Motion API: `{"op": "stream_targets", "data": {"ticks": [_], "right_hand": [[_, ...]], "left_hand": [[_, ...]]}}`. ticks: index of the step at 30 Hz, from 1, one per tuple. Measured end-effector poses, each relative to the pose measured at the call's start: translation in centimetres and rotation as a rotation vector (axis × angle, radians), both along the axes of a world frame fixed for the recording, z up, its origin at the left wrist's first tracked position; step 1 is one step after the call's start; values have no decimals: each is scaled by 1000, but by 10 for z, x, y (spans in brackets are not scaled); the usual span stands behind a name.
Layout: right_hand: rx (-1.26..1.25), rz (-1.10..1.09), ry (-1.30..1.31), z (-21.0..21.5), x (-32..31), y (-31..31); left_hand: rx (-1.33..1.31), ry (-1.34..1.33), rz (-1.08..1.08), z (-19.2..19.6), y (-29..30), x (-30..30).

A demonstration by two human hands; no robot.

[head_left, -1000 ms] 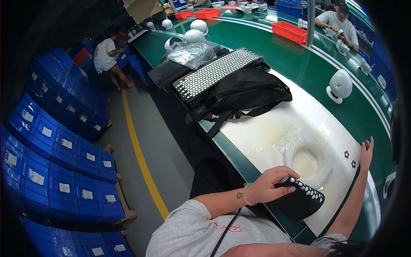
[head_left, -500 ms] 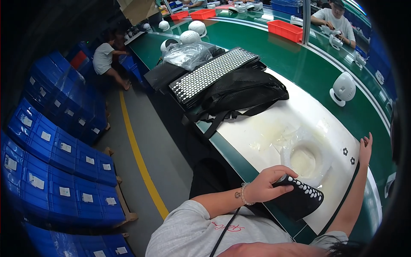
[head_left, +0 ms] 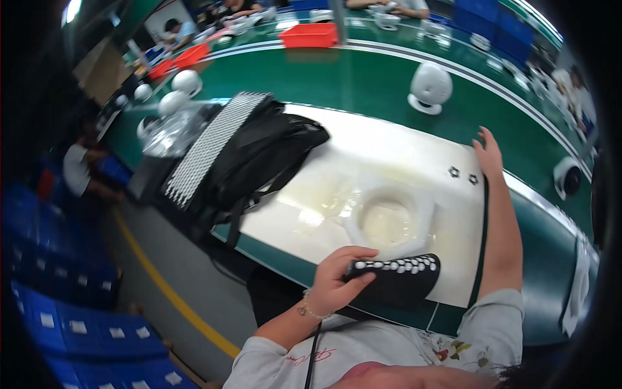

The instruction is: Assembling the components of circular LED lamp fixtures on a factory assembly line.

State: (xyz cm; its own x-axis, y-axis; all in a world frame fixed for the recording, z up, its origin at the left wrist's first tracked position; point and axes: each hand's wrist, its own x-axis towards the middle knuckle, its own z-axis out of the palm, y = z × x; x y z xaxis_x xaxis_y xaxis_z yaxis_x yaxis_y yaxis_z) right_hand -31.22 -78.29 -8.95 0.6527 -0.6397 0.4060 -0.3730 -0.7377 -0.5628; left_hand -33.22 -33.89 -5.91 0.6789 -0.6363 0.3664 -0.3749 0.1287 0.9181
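Observation:
My left hand point(head_left: 337, 285) is closed on one end of a bent black sheet with white dots point(head_left: 398, 282), held above the near edge of a white board point(head_left: 298, 243). My right hand point(head_left: 488, 155) reaches to the board's far right corner, fingers stretched and apart, with nothing seen in them. Beside it, two small black flower-shaped pieces point(head_left: 454, 172) lie on the board. Between my hands sits a translucent plastic-wrapped ring, probably a roll of tape point(head_left: 424, 214). To the left, a long dotted black sheet point(head_left: 214, 146) lies by a black bag point(head_left: 272, 146).
White rounded devices on stands point(head_left: 431, 87) are spread along the green bench point(head_left: 363, 71). A clear plastic bag point(head_left: 172, 133) lies at the left end. Red bins point(head_left: 308, 36) and other people working are beyond. Stacked blue crates point(head_left: 61, 324) line the left floor.
The view has swung to the right, so the bench and board sit further left in the picture. My left hand keeps hold of the dotted sheet; my right hand stays at the board's corner.

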Motion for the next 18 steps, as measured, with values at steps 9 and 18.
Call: {"op": "stream_targets", "data": {"ticks": [9, 18], "right_hand": [[39, 373, 92, 27, 38, 44], [-92, 43, 469, 7, 110, 50]], "left_hand": [[-54, 36, -53, -7, -6, 3], [-3, 75, -35, -5, -7, 1]]}}
